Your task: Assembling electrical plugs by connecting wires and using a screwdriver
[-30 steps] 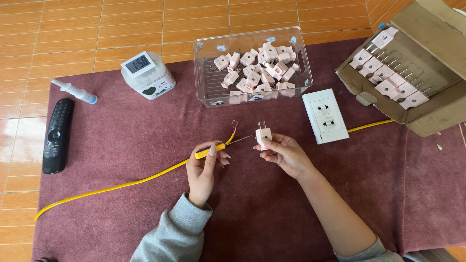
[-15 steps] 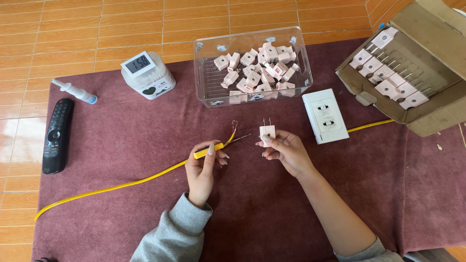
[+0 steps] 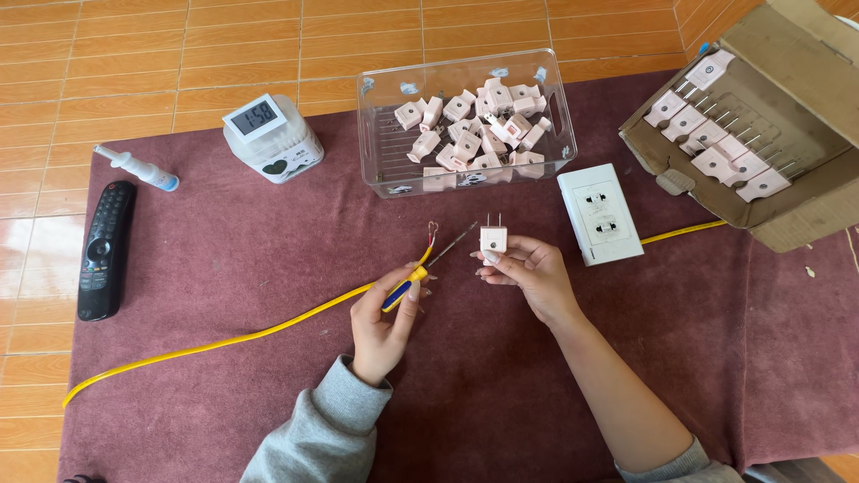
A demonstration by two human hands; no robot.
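My right hand (image 3: 530, 274) holds a small pink two-prong plug (image 3: 493, 239) upright, prongs pointing away from me. My left hand (image 3: 383, 324) grips a screwdriver with a blue and yellow handle (image 3: 402, 292). Its thin shaft points up and right toward the plug, and the tip stops just short of it. A yellow cable (image 3: 224, 341) runs from the left across the maroon cloth (image 3: 224, 268) into my left hand. The cable's bare red wire ends (image 3: 432, 232) stick up just beyond my fingers.
A clear plastic bin (image 3: 376, 143) behind my hands holds several pink plugs. A white double wall socket (image 3: 599, 214) lies to the right, and a cardboard box (image 3: 805, 206) with more plugs is at far right. On the left are a digital clock (image 3: 271, 136), a white tube (image 3: 139, 168) and a black remote (image 3: 104, 251).
My right hand has lifted the plug slightly up and to the right. My left hand has shifted a little, and the screwdriver shaft now angles toward the plug.
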